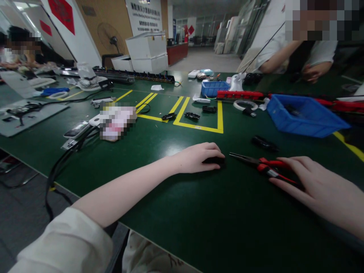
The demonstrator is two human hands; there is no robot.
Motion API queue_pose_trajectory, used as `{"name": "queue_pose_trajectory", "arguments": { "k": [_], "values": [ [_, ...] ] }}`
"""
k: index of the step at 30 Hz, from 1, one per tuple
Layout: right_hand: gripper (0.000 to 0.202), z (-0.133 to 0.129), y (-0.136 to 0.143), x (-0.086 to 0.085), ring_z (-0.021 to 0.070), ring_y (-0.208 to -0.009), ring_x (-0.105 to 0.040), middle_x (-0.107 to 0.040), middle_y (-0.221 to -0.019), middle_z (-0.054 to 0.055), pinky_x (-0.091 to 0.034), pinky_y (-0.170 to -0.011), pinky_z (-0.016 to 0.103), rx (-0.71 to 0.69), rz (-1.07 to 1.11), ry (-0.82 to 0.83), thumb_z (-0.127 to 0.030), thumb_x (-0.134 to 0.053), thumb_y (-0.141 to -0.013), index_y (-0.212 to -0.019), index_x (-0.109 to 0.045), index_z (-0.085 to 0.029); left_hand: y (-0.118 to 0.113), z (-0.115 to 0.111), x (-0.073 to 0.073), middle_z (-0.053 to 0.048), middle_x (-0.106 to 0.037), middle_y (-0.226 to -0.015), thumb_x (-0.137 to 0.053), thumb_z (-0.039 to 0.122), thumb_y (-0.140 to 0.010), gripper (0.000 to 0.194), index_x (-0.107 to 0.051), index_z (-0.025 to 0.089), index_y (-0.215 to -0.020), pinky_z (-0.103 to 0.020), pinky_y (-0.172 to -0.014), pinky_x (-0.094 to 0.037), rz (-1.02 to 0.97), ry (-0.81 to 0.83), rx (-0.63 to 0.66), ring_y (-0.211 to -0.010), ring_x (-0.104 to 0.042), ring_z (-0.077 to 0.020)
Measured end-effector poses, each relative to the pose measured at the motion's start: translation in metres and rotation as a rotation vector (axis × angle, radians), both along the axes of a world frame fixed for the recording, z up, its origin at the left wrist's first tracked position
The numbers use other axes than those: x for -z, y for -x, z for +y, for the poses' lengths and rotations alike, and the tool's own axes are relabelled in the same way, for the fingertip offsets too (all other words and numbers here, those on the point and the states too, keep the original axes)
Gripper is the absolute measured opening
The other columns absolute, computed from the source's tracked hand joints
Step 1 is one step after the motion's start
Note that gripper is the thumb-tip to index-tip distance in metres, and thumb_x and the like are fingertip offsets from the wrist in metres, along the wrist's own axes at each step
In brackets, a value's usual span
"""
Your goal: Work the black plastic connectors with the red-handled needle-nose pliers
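My left hand (pixel 200 158) is closed on a small black part (pixel 214 160), resting low over the green table (pixel 176 204). On the right, my right hand (pixel 315 182) grips the red handles of long-nose pliers (pixel 263 165). The pliers' tips point left, a short way from the black part, and do not touch it. Just beyond the pliers lies another black part (pixel 265 143). Three more small black parts, a left one (pixel 169 116), a middle one (pixel 192 116) and a right one (pixel 209 109), lie near the yellow tape lines.
A large blue bin (pixel 307 115) stands at the right, with a smaller blue basket (pixel 215 88) farther back. A phone (pixel 76 129) and black cables (pixel 61 155) lie at the left. Red strips (pixel 241 95) run along the back right. A person (pixel 295 57) sits across the table.
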State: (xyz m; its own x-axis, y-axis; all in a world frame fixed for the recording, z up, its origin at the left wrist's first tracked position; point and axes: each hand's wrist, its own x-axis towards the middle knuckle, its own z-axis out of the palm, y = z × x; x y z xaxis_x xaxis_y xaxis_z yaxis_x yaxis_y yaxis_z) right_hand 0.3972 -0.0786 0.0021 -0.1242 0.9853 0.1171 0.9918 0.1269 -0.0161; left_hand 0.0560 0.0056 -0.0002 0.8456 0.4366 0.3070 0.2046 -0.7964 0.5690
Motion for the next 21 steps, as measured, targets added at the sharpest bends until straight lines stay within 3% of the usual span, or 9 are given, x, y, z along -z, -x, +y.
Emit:
{"name": "queue_pose_trajectory", "arguments": {
  "k": [4,9,13,21],
  "values": [
    [0.076,-0.002,0.000,0.005,0.0297,-0.085,-0.068,-0.063,-0.113,0.015,-0.058,-0.067,0.044,-0.017,0.043,-0.045,-0.083,-0.038,-0.083,-0.115,-0.063,-0.019,0.005,0.006,-0.002,-0.013,-0.063,-0.126,-0.062,0.027,-0.097,0.032,-0.066,0.014,-0.126,-0.039,-0.101,-0.051,0.009,0.026,-0.029,-0.115,-0.061,-0.0213],
    [0.070,0.000,0.001,0.014,0.0274,-0.084,-0.067,-0.066,-0.108,0.012,-0.055,-0.069,0.041,-0.062,0.104,-0.118,-0.080,-0.055,-0.079,-0.114,-0.062,-0.020,0.006,0.010,-0.002,-0.011,-0.064,-0.123,-0.062,0.028,-0.097,0.031,-0.066,0.014,-0.124,-0.036,-0.100,-0.051,-0.001,0.078,-0.055,-0.114,-0.062,-0.0186],
    [0.065,0.002,0.005,0.012,0.0297,-0.083,-0.065,-0.068,-0.097,0.013,-0.049,-0.072,0.044,-0.154,0.000,-0.216,-0.076,-0.054,-0.083,-0.107,-0.064,-0.016,0.005,0.010,-0.001,-0.011,-0.065,-0.122,-0.064,0.027,-0.096,0.031,-0.066,0.013,-0.124,-0.035,-0.098,-0.052,-0.029,0.114,-0.053,-0.112,-0.063,-0.0181],
    [0.055,-0.005,0.021,0.004,0.0309,-0.088,-0.068,-0.071,-0.103,0.016,-0.048,-0.075,0.042,-0.309,0.059,-0.426,-0.066,-0.054,-0.089,-0.111,-0.061,-0.016,0.004,0.012,0.003,-0.010,-0.065,-0.119,-0.069,0.025,-0.093,0.025,-0.070,0.014,-0.115,-0.036,-0.099,-0.052,-0.065,0.136,-0.035,-0.110,-0.064,-0.0181]
  ]
}}
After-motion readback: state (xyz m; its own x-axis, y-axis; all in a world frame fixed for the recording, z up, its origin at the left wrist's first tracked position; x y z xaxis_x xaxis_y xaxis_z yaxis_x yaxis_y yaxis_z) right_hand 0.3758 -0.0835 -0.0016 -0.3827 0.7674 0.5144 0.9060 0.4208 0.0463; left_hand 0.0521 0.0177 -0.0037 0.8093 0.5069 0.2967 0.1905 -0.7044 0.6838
